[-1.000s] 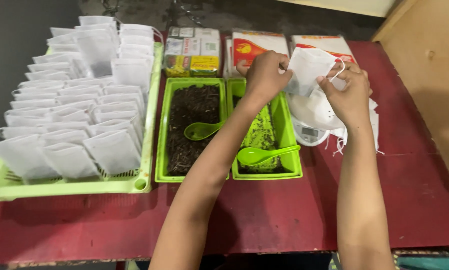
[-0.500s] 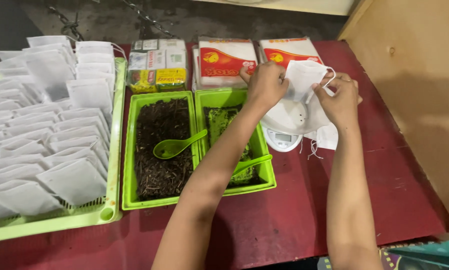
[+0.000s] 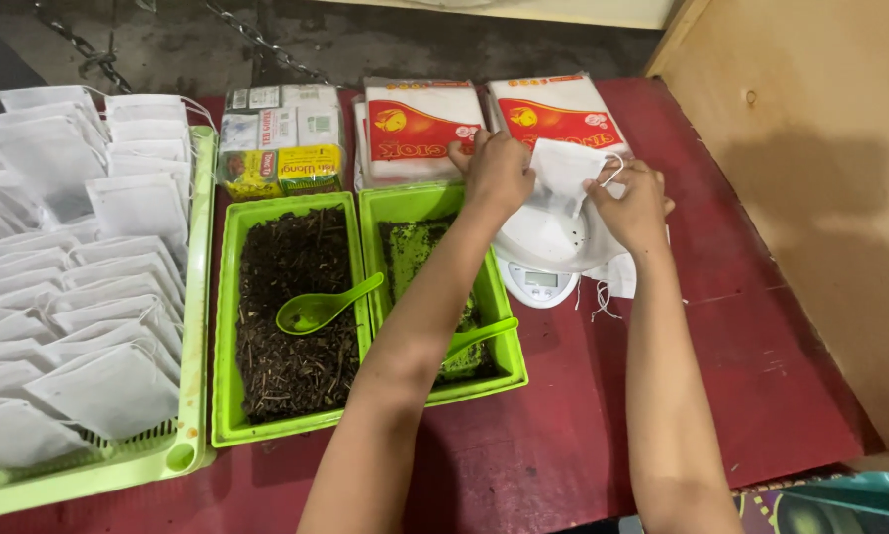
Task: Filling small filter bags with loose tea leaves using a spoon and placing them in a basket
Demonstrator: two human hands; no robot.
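Left hand [image 3: 499,170] and right hand [image 3: 634,203] each pinch a side of the white pouch [image 3: 563,170], apparently empty, just above the scale [image 3: 541,259] between them

The scene is viewed from a single head-worn camera, angled steeply down and forward over a red table [image 3: 583,415]. The table is seen at arm's length; no second view is provided.
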